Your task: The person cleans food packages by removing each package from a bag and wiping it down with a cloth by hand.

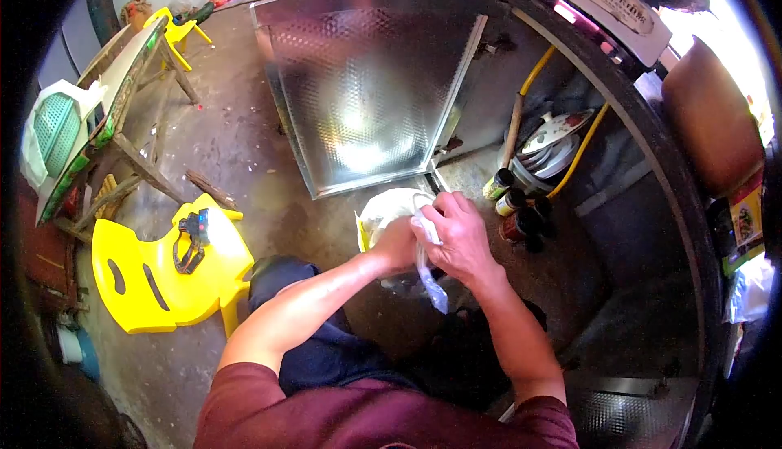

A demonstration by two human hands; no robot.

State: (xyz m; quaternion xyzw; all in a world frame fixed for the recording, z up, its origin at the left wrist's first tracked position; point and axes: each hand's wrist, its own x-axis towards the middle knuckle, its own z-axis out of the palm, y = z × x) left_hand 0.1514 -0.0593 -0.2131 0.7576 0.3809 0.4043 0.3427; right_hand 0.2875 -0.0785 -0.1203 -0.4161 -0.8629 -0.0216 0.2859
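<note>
A white plastic bag or sack point(383, 206) sits low in front of me, with a bit of yellow at its left edge. My left hand point(394, 245) reaches to its front side, and its fingers are hidden. Close on the right, my right hand point(458, 233) has its fingers pinched on a strip of clear plastic point(432, 283), which hangs down between my forearms. The two hands nearly touch.
An open metal door point(358, 91) stands ahead. A yellow chair point(175, 270) with a black strap point(191, 241) on it is at the left. Jars point(511, 202), a coiled hose point(542, 160) and a yellow pipe point(580, 153) are in the dark recess at the right.
</note>
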